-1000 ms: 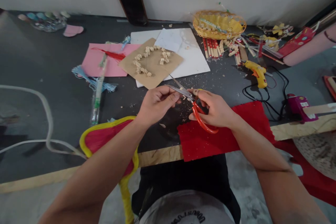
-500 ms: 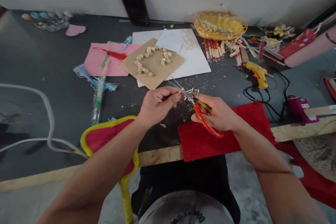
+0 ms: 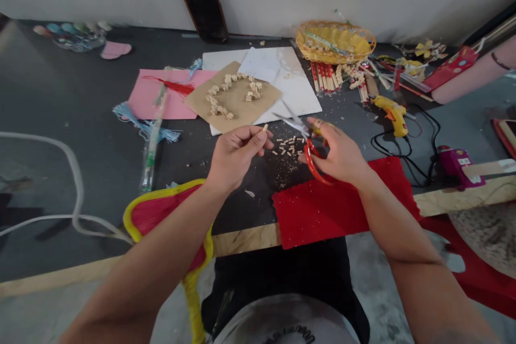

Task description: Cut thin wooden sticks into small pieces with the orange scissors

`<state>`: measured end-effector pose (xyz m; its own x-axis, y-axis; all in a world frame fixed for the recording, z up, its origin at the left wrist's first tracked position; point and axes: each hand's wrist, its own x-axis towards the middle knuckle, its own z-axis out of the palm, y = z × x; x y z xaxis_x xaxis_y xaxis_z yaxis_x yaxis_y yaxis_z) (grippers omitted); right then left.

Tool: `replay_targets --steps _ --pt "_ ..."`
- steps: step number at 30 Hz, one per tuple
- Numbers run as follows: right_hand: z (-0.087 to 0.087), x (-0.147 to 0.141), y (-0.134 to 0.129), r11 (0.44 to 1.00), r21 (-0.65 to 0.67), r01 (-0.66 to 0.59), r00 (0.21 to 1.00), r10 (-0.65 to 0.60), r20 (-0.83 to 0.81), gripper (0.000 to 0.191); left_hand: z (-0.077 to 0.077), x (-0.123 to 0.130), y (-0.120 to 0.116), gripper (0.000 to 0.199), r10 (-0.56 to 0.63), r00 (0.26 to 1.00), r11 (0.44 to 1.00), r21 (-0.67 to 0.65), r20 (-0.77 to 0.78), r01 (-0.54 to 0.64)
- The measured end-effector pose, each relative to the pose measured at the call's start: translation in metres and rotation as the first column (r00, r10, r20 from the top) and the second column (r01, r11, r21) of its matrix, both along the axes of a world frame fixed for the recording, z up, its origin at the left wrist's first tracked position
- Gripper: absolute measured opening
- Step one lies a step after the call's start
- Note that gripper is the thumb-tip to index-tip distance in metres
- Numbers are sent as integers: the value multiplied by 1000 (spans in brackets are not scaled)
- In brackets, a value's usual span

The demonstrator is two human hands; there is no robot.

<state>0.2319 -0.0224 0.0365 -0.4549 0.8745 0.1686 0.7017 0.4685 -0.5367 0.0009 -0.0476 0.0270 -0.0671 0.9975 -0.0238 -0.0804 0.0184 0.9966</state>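
My left hand (image 3: 241,153) pinches a small pale wooden stick piece (image 3: 265,127) between thumb and fingertips. In my right hand (image 3: 336,150) are red-handled scissors (image 3: 312,164), their blades parted and pointing up and left, away from the stick piece. Something yellow shows beside the scissors, partly hidden by the fingers. Between the hands, small cut pieces (image 3: 288,145) lie scattered on the dark table (image 3: 100,156). Beyond them, clusters of pale pieces (image 3: 217,109) form a curved row on a brown sheet (image 3: 244,110), which overlaps a white board (image 3: 304,86).
A yellow basket (image 3: 336,43) stands at the back above red-and-wood sticks (image 3: 324,76). To the right are a yellow glue gun (image 3: 393,114) with a black cord and a purple box (image 3: 459,166). Red cloth (image 3: 322,215) lies at the front edge; pink sheet (image 3: 147,94) at left.
The scissors have moved right and up, away from my left hand, and their blades have spread. The stick piece now shows upright in my left fingertips, and the cut pieces are more exposed.
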Motion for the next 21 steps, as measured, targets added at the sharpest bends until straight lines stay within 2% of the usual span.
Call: replay_targets --steps 3,5,9,14,21 --pt "-11 10 15 978 60 202 974 -207 97 81 1 2 1 20 -25 998 998 -50 58 28" --pt "-18 17 23 964 92 248 953 -260 158 79 2 3 0 21 -28 997 998 -60 72 32" --pt "-25 22 30 962 99 253 935 -270 228 77 0 5 -1 22 -41 996 997 -60 76 45" --pt "-25 22 31 972 115 205 932 -230 280 71 -2 4 0 21 -84 996 995 -45 40 86" --pt "-22 24 33 957 151 246 932 -276 235 60 -2 6 -1 21 -53 999 998 -19 12 53"
